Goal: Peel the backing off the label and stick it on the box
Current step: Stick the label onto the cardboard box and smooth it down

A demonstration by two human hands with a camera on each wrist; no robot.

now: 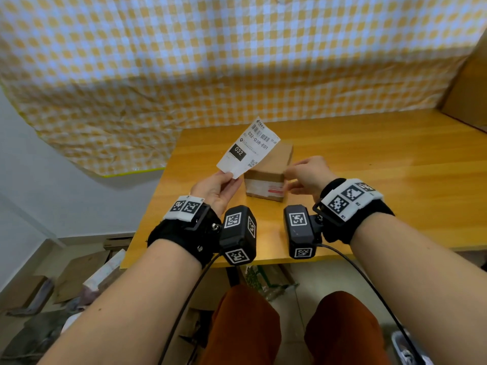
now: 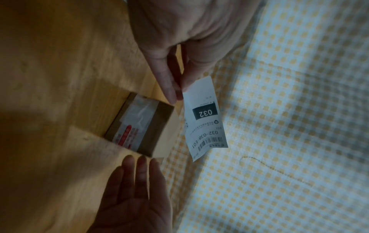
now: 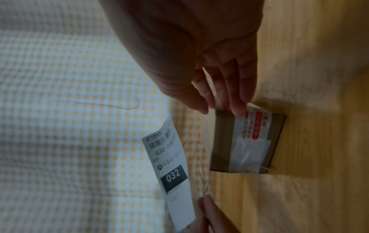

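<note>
Pinching the label [image 1: 247, 148] marked "032-038-E01", left hand [image 1: 216, 189] hides its corner; right hand [image 1: 307, 175], fingers straight together, touches box [image 1: 268, 177].

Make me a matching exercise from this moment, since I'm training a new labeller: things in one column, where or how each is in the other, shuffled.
Things:
1. label
2. box
3. left hand
4. right hand

States:
A. stands on the wooden table, old tape on its near side
B. fingers straight, at the box's right end
C. held up in the air, print side towards the person
D. pinches the label's lower edge

Pairs: 1-C, 2-A, 3-D, 4-B
</note>
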